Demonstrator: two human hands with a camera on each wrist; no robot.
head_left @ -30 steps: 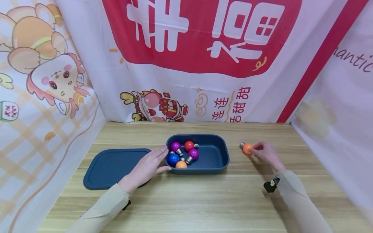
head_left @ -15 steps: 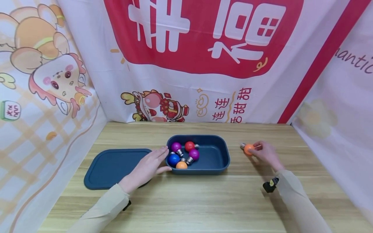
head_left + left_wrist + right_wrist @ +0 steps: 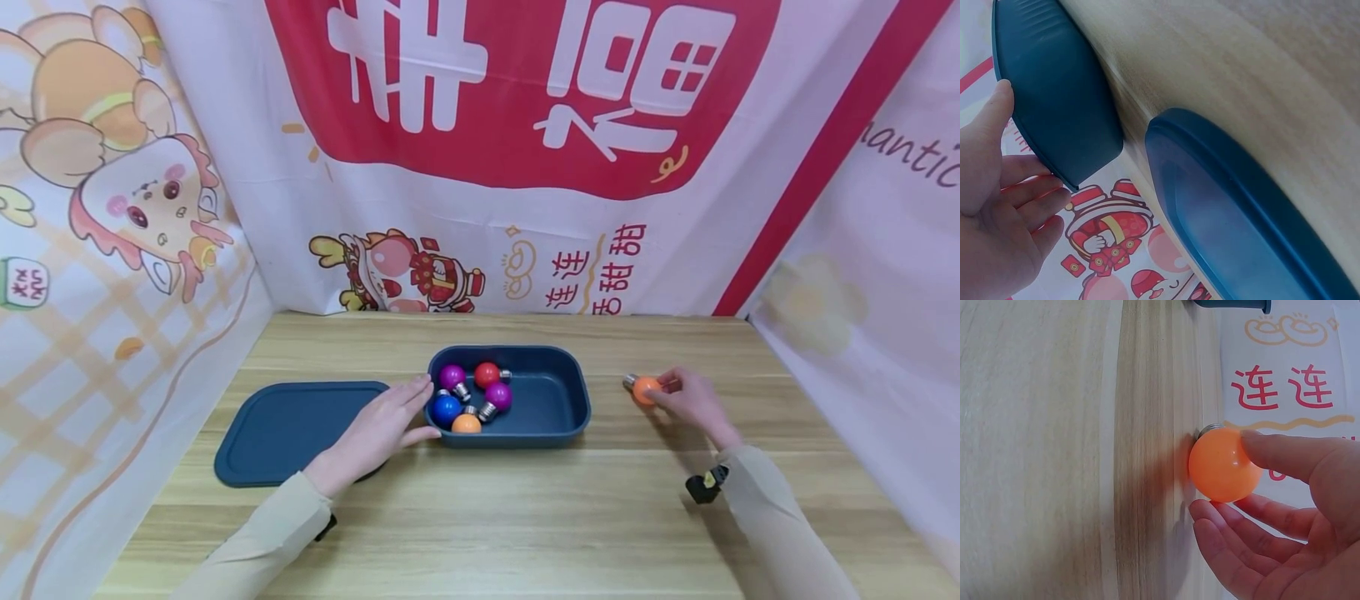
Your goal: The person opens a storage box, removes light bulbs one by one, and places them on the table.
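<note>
My right hand point(image 3: 693, 404) pinches an orange light bulb point(image 3: 1219, 465) between thumb and fingers, right of the box and close over the table; its metal screw base points to the back left. My left hand point(image 3: 382, 423) touches the left end of the dark blue box point(image 3: 551, 439) with straight fingers, thumb and fingertips at the rim in the left wrist view. Inside the box lie a red bulb point(image 3: 486, 374), a blue bulb point(image 3: 447, 409), two purple bulbs, one of them the purple bulb point(image 3: 498, 396) nearer the middle, and another orange bulb point(image 3: 467, 423), all toward its left side.
A dark blue lid point(image 3: 288, 433) lies flat on the wooden table point(image 3: 525, 525), left of the box and partly under the left forearm in the head view. Printed cloth point(image 3: 480, 250) hangs behind the table and along both sides.
My right hand has shifted slightly to the right with the orange bulb between its fingers. The left hand and the box stay where they were.
</note>
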